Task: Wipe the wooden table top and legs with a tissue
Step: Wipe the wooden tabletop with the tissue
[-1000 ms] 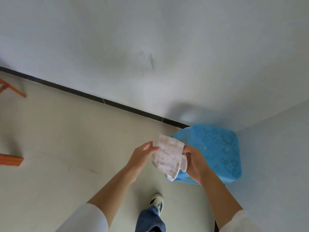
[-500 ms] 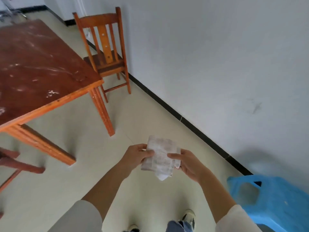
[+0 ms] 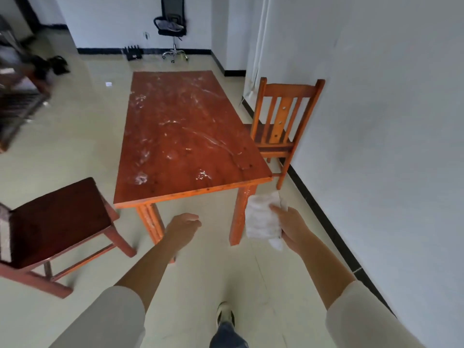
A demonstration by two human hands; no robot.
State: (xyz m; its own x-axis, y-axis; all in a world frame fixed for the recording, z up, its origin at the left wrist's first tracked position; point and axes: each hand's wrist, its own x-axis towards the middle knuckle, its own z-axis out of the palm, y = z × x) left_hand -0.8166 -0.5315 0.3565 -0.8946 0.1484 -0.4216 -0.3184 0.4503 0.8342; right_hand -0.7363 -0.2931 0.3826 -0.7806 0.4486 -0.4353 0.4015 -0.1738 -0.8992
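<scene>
A reddish wooden table stands ahead of me, its top streaked with white smears and dust. Two of its near legs show, the left one and the right one. My right hand holds a folded white tissue just to the right of the near right leg, below the table corner. My left hand is held out in front of the near left leg, fingers loosely curled, holding nothing.
A wooden chair stands against the white wall on the table's right. A dark-seated wooden chair is at the near left. A black office chair stands at the far wall. My shoe is on the pale tiled floor.
My view swung left from the blue stool and wall to face the table. My left hand let go of the tissue; my right hand alone carries it beside the near right leg.
</scene>
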